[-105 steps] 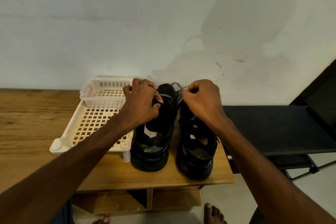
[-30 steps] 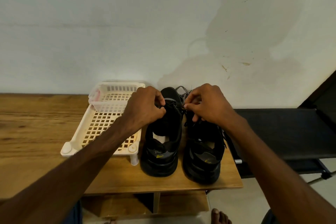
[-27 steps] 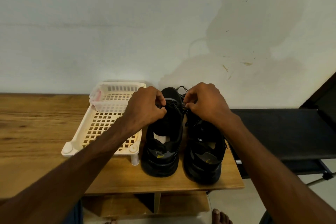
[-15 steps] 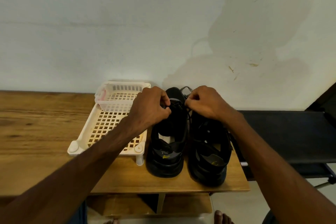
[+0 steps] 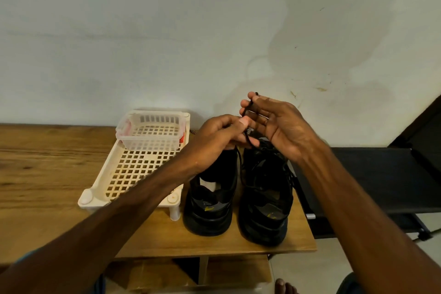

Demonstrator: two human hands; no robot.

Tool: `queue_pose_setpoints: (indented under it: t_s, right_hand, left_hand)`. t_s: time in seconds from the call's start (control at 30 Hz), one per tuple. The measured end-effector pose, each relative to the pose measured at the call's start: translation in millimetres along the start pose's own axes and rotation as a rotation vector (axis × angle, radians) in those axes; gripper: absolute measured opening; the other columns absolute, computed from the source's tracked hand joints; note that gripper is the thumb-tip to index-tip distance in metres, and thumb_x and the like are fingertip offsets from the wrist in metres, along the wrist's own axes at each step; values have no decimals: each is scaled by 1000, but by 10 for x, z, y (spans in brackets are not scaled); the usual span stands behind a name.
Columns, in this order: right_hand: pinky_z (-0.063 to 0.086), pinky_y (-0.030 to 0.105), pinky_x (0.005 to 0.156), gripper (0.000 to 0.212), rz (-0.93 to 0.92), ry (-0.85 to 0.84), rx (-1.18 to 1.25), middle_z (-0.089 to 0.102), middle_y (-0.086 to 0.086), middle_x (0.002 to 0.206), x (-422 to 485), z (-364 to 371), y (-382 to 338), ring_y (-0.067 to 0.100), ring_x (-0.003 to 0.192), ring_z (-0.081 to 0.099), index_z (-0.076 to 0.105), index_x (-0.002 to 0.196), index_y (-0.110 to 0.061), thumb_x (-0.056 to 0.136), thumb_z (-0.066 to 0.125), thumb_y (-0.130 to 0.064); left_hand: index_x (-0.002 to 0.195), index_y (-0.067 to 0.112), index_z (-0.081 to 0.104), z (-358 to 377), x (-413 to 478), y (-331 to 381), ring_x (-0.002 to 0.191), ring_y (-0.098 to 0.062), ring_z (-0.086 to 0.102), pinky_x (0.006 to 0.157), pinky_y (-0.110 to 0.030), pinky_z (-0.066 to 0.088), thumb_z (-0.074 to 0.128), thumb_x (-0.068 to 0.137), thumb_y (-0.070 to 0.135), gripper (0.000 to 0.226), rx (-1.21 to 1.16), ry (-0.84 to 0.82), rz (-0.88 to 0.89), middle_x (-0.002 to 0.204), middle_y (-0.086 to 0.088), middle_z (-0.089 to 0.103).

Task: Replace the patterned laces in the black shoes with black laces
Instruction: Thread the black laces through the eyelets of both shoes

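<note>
Head view: my left grip and right grip pinch the black lace; I'd keep it taut, untwisted.

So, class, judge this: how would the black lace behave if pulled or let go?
Probably floppy: the black lace bends between the right hand and left hand, then drops slack toward the black shoes. Likely very light, since light pinches alone hold it up. Its thin cord may slip under a loose pinch.
</note>
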State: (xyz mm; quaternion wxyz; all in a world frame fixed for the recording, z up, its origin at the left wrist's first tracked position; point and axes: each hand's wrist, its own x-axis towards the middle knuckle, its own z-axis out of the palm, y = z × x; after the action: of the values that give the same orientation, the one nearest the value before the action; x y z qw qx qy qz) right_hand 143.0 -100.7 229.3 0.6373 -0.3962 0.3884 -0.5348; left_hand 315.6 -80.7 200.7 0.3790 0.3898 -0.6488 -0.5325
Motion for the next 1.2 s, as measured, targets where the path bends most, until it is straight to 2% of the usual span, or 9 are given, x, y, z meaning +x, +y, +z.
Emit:
queue_pose_setpoints:
  t_s: [0.2,0.3,0.43,0.63,0.77,0.9,1.0,1.07,1.2]
  right_hand:
    - [43,21,46,21,26,105,90,56,-2,73,121,-153,36,10,60,54,64,118,-4,99,58,-9]
    - [32,20,42,20,38,218,-13,52,-4,67,154,-244,45,8,55,47,65,114,-3,97,56,-7]
    - [32,20,42,19,47,343,-211,57,-1,70,136,-298,40,9,55,50,72,108,-1,96,58,-6]
    - [60,31,66,21,-39,334,-820,78,6,81,118,-268,155,25,74,73,77,98,-3,99,61,-18]
    - [46,25,53,33,-91,348,-1416,67,9,70,82,-205,227,20,61,62,73,82,-2,98,64,-29]
    - [48,38,77,23,-211,400,-1540,64,14,99,22,-90,252,34,105,60,60,90,-3,95,63,-25]
    - [35,24,105,45,-313,182,-1436,58,4,141,-9,23,226,21,138,46,60,134,-13,93,69,-32]
    - [35,16,103,44,-338,3,-1267,65,-9,136,-22,80,215,4,130,55,65,135,-25,92,73,-34]
    - [54,25,87,15,-307,-56,-1108,78,-9,87,-2,89,237,2,87,71,81,89,-22,96,70,-30]
  left_hand:
    - [75,14,69,-282,3,48,65,-20,59,101,-48,54,59,100,31,32,-178,142,-58,53,4,47]
    - [78,17,58,-573,55,44,54,-11,47,77,-35,60,52,104,30,30,-487,254,-81,55,8,35]
    - [88,17,59,-903,116,-36,50,-6,33,44,-17,35,45,106,23,23,-627,392,-88,60,9,39]
    - [105,11,77,-821,94,-107,57,-9,51,49,-18,41,59,102,21,21,-28,456,35,88,2,76]
    - [95,12,81,-649,54,-125,58,-23,64,52,-25,51,78,89,25,14,181,381,153,83,-1,79]
    - [93,11,81,-525,84,-156,55,-18,64,51,-19,49,76,90,23,14,188,332,148,80,-2,79]
    - [100,11,79,-472,119,-161,59,-15,63,52,-22,51,69,96,24,17,193,260,118,83,-1,79]
    - [100,11,80,-457,115,-151,59,-17,63,51,-22,51,69,96,25,18,198,225,136,81,-2,79]
    - [91,12,82,-488,77,-124,52,-19,64,50,-15,47,78,88,29,17,222,335,188,75,-1,78]
